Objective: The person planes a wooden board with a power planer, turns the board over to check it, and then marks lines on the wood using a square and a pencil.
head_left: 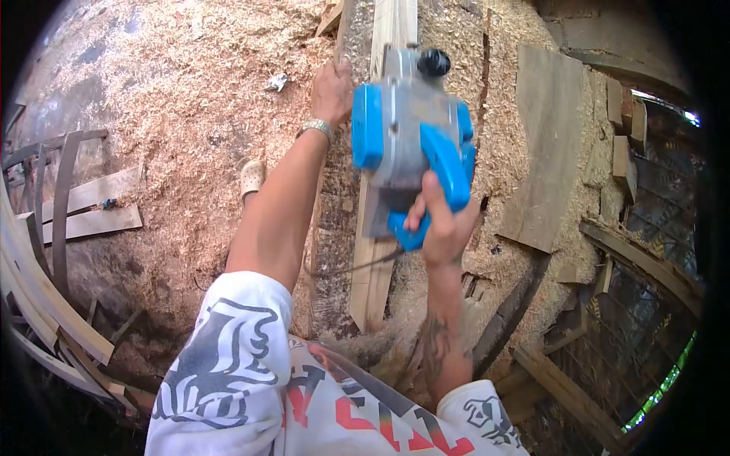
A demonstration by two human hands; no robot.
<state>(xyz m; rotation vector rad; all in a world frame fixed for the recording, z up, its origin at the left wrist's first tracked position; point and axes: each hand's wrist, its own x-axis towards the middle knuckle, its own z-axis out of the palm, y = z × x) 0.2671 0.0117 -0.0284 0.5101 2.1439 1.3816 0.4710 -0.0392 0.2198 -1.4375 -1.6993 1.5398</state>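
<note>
A blue and grey electric planer [403,129] lies over a long, narrow wooden board [371,285]. Its rear handle is in my right hand [449,228], the fingers wrapped round it and the thumb on top. To the left of the planer, my left hand [332,91] rests beside the board, near a dark wooden edge; its fingertips are partly hidden, and what they press on is hard to make out. A watch [315,128] is on my left wrist. A dark cord [353,267] runs leftwards below the planer.
Wood shavings [213,91] cover the ground. A wide plank [551,144] lies at the right, with offcuts [623,167] beyond it. Curved wooden pieces [65,205] stand at the left. A beige clog [252,176] shows beside my left forearm.
</note>
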